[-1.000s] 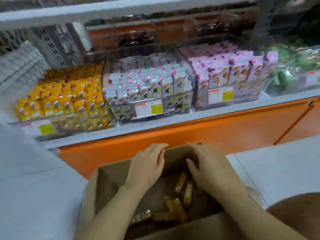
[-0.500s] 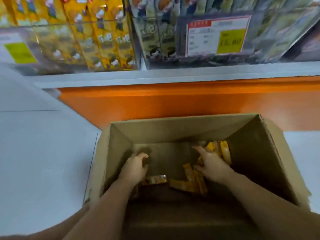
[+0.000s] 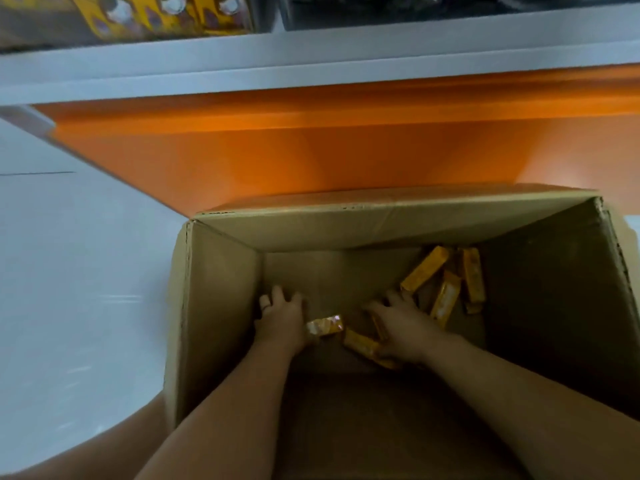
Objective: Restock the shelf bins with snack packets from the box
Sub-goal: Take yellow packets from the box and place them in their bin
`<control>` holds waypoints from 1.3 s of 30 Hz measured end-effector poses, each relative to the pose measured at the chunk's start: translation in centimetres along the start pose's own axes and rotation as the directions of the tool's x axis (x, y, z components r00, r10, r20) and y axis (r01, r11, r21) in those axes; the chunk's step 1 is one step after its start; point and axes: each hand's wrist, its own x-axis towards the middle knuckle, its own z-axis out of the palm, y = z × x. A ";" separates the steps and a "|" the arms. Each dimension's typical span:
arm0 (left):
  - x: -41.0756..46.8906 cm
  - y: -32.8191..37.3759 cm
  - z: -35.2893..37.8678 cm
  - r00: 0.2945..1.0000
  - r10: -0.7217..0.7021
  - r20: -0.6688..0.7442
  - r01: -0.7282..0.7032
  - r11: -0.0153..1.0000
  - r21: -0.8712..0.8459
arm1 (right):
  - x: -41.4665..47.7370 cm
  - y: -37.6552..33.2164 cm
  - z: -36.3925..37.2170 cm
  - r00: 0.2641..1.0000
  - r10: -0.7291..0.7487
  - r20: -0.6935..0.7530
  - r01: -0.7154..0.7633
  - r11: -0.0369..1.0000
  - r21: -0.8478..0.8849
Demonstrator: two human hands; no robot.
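Observation:
An open cardboard box (image 3: 381, 218) stands on the floor below the shelf. Several yellow-orange snack packets lie on its bottom: a cluster at the far right corner (image 3: 424, 273) and a few nearer the middle (image 3: 360, 342). Both my arms reach down inside. My left hand (image 3: 282, 320) lies flat near the left wall with fingers spread, and one packet (image 3: 325, 325) touches its thumb side. My right hand (image 3: 403, 327) rests with spread fingers on top of the middle packets. What lies under either palm is hidden.
A shelf bin with yellow packets (image 3: 156, 12) shows at the top left above the grey shelf edge (image 3: 311, 64). An orange base panel (image 3: 311, 150) runs behind the box. White floor (image 3: 69, 271) lies to the left; my leg (image 3: 104, 455) is at the bottom left.
My head has tilted down, so most of the shelf bins have left the view. Both hands went from the box rim down to the packets at the bottom.

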 end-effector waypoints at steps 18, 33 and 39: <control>0.6 3.4 0.0 0.986 0.132 -0.100 -0.165 0.726 -0.668 | 0.6 -0.1 0.7 0.895 0.412 -0.174 -0.255 0.789 0.559; 0.3 4.6 -0.5 0.955 0.276 0.113 -0.104 0.665 -0.740 | 0.6 -0.2 -0.3 0.958 0.204 -0.200 0.014 0.666 0.745; -0.1 4.7 -0.7 0.959 0.263 0.105 -0.104 0.672 -0.734 | 0.3 0.0 -0.8 0.959 0.168 -0.230 0.028 0.747 0.665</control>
